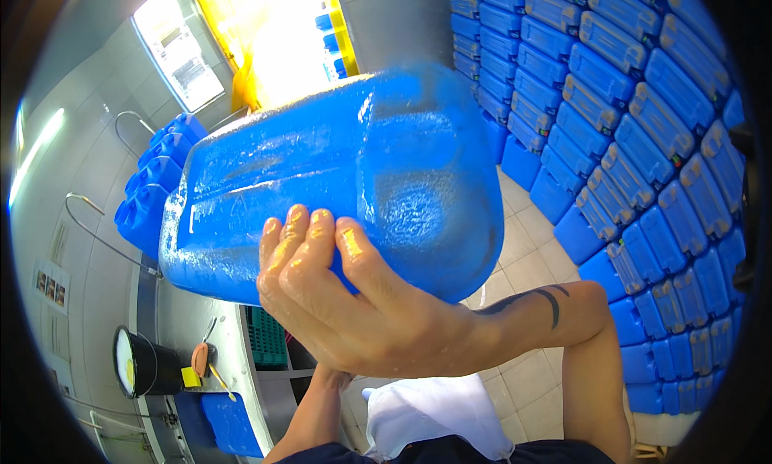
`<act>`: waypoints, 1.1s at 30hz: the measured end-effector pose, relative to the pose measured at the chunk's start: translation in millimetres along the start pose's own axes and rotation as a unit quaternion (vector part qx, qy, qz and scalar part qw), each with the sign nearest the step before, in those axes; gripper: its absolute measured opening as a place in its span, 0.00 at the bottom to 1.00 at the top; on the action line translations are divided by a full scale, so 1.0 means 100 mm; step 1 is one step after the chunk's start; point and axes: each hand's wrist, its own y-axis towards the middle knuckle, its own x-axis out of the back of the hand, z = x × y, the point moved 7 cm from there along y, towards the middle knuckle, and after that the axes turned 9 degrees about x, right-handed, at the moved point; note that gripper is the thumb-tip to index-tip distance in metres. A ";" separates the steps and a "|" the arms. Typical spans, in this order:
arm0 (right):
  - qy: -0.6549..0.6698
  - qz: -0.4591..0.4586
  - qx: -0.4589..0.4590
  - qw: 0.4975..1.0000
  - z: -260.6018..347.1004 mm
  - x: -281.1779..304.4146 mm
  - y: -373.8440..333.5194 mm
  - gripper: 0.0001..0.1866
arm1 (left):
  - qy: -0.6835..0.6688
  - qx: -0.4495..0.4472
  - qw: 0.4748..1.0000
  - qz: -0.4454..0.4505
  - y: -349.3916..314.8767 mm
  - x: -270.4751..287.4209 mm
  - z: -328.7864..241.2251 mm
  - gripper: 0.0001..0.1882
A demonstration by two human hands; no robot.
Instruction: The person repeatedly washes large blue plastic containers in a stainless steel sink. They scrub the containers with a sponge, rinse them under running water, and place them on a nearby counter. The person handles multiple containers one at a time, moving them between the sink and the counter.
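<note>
A large blue plastic jerrycan (281, 166) is held up before me, tilted, its surface wet and shiny. Across its lower side lies my right hand (346, 287), the wet fingers bent and pressed against the plastic. My left forearm rises from below and passes behind the right hand. The left hand's fingers are hidden there, so their grip does not show.
Blue jerrycans (635, 118) are stacked high along the right. More jerrycans (157, 174) stand at the left by curved taps. A black bucket (153, 367) with foam, a yellow sponge (190, 377) and a brush (221, 381) are on the counter (241, 359); below is a green crate (265, 339).
</note>
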 end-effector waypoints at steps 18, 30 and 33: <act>0.560 -0.100 0.016 0.822 1.91 -0.11 1.62 0.44 | -0.350 -0.330 0.847 -0.226 -1.96 2.36 0.81 0.17; 0.787 -0.072 -0.018 0.612 4.91 -0.15 2.53 0.41 | -0.503 -0.520 0.443 -0.530 -4.50 4.12 2.83 0.24; 0.852 0.104 -0.098 0.504 5.97 -0.59 2.34 0.41 | -0.456 -0.534 0.427 -0.570 -5.09 4.24 3.28 0.25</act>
